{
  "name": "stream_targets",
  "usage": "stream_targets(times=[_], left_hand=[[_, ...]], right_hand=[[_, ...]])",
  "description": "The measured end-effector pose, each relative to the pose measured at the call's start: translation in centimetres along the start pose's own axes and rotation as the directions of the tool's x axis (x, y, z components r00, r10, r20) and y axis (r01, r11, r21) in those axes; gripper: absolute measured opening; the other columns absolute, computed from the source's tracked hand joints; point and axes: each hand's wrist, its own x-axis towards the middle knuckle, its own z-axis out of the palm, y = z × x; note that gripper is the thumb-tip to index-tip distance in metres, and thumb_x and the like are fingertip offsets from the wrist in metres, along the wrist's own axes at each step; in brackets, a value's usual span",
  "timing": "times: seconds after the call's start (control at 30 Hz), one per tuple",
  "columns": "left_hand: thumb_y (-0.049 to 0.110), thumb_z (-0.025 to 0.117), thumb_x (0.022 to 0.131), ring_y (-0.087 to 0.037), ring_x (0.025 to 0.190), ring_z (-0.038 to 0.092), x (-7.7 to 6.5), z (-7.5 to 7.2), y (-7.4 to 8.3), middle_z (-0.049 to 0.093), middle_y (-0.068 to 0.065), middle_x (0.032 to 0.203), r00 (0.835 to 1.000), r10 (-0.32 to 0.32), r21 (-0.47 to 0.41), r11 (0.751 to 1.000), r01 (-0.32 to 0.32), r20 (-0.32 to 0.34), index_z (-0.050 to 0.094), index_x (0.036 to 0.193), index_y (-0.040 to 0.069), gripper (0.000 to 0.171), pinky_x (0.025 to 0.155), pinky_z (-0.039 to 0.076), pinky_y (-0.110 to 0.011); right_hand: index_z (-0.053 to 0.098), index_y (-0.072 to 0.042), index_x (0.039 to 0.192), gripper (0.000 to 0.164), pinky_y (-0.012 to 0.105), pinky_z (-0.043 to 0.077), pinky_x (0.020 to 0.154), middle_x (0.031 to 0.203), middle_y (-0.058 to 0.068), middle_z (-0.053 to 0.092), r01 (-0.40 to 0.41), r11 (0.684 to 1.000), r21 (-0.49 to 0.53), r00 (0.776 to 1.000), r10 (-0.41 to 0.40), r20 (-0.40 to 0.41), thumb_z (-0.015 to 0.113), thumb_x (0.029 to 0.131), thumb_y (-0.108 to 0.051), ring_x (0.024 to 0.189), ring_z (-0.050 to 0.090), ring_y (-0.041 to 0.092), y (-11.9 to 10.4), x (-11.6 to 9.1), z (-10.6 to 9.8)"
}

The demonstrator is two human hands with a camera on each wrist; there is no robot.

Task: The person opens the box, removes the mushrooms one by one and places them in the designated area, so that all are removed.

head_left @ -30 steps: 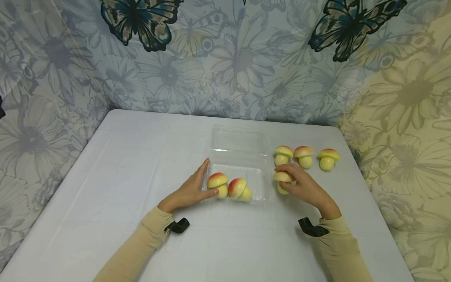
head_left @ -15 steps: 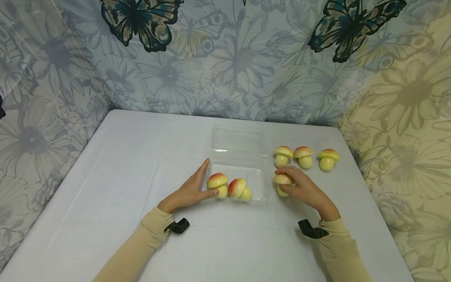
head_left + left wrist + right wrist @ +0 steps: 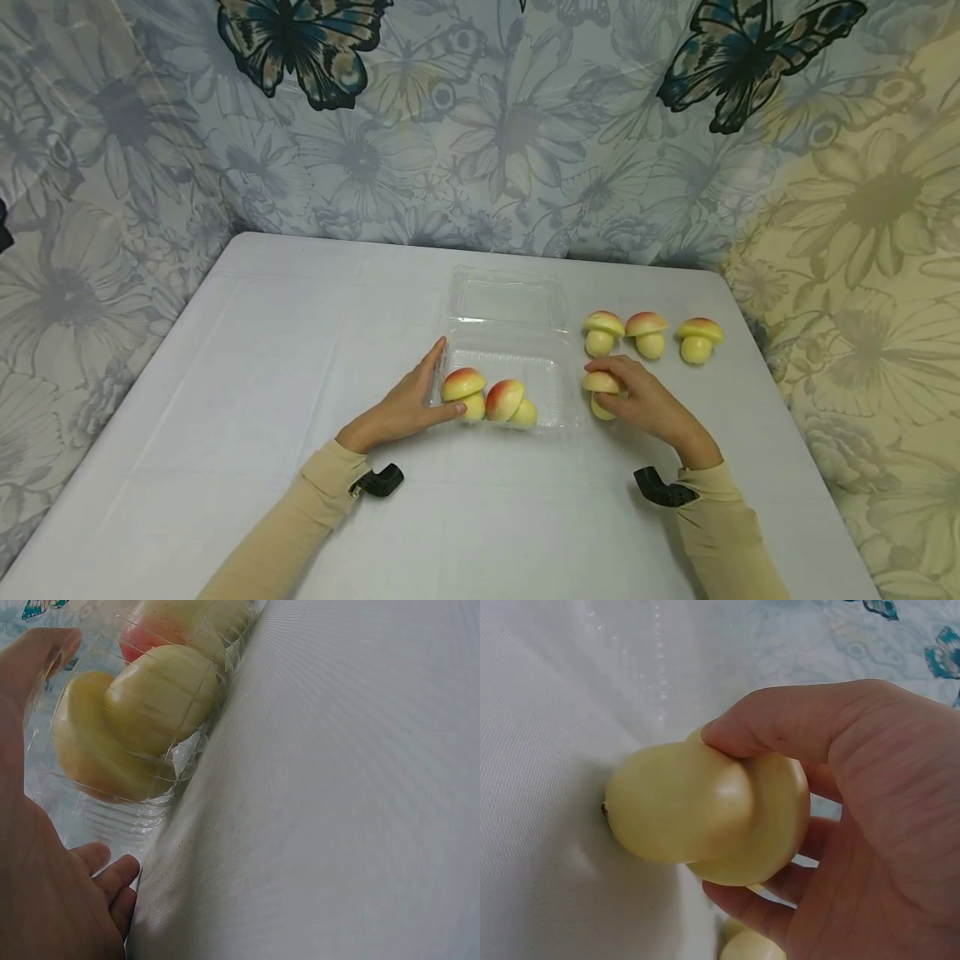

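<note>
A clear plastic container (image 3: 555, 375) lies on the table with its lid (image 3: 510, 293) folded back behind it. Inside, toward the front left, are two toy mushrooms with red-and-yellow caps, the left mushroom (image 3: 462, 383) upright and the right mushroom (image 3: 505, 400) tilted. My left hand (image 3: 401, 404) holds the container's near left corner, fingers along the left wall and thumb at the front. To the container's right, my right hand (image 3: 656, 404) grips another toy mushroom (image 3: 679, 802) by its pale yellow cap, its stem pointing toward the tabletop in the right wrist view.
Behind my right hand three more toy mushrooms stand in a row: one left (image 3: 603, 333), one in the middle (image 3: 647, 333) and one right (image 3: 699, 339). A white cloth covers the table (image 3: 300, 333). Flower-patterned walls (image 3: 360, 158) rise behind its far edge.
The right hand's mushroom has settled very slightly lower. My left hand and the container stay where they were.
</note>
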Motion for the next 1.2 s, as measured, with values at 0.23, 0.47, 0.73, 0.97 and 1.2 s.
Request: stream_targets(times=[0.23, 0.47, 0.73, 0.97, 1.2], left_hand=[[0.054, 0.069, 0.09, -0.027, 0.159, 0.006, -0.1, -0.04, 0.09, 0.003, -0.007, 0.172, 1.0, -0.016, -0.001, 1.0, 0.016, 0.001, -0.009, 0.164, 0.022, 0.112, 0.128, 0.013, -0.055], [0.053, 0.069, 0.09, -0.027, 0.159, 0.006, -0.04, 0.03, -0.04, 0.004, -0.007, 0.172, 1.0, -0.006, -0.018, 1.0, 0.006, -0.004, -0.007, 0.164, 0.021, 0.111, 0.127, 0.013, -0.055], [0.053, 0.069, 0.09, -0.028, 0.159, 0.006, -0.03, 0.06, -0.21, 0.004, -0.009, 0.172, 1.0, 0.001, 0.004, 1.0, -0.001, -0.014, -0.008, 0.164, 0.023, 0.111, 0.128, 0.013, -0.054], [0.053, 0.069, 0.09, -0.029, 0.159, 0.007, -0.03, 0.06, -0.03, 0.004, -0.01, 0.172, 1.0, 0.006, 0.009, 1.0, -0.006, -0.012, -0.008, 0.164, 0.024, 0.111, 0.128, 0.014, -0.054], [0.051, 0.069, 0.091, -0.029, 0.159, 0.008, 0.01, 0.08, -0.14, 0.005, -0.011, 0.172, 1.0, 0.017, 0.008, 1.0, -0.017, -0.015, -0.007, 0.164, 0.02, 0.11, 0.128, 0.014, -0.054]], right_hand=[[0.055, 0.0, 0.138, 0.047, 0.043, 0.041, 0.104, 0.139, 0.021, 0.055, -0.03, 0.999, 0.016, 1.0, 0.03, 0.005, 0.069, 0.095, -0.008, 0.128, 0.05, 0.035, 0.2, 0.1, 0.12], [0.057, -0.001, 0.136, 0.044, 0.032, 0.043, 0.1, 0.135, 0.019, 0.058, -0.022, 1.0, 0.018, 1.0, 0.022, 0.004, 0.069, 0.095, -0.01, 0.123, 0.053, 0.03, 0.11, 0.16, 0.05], [0.054, 0.001, 0.139, 0.046, 0.033, 0.041, 0.103, 0.138, 0.021, 0.056, -0.024, 0.999, 0.036, 1.0, 0.023, 0.011, 0.068, 0.097, -0.011, 0.128, 0.051, 0.033, 0.04, 0.11, -0.04], [0.054, 0.0, 0.139, 0.047, 0.035, 0.042, 0.103, 0.139, 0.02, 0.056, -0.027, 0.999, 0.036, 1.0, 0.026, 0.009, 0.069, 0.097, -0.012, 0.128, 0.051, 0.033, -0.03, 0.04, -0.1], [0.055, 0.001, 0.138, 0.047, 0.034, 0.041, 0.104, 0.14, 0.021, 0.056, -0.03, 0.999, 0.039, 1.0, 0.03, 0.009, 0.07, 0.096, -0.013, 0.131, 0.05, 0.035, 0.03, 0.04, -0.08]])
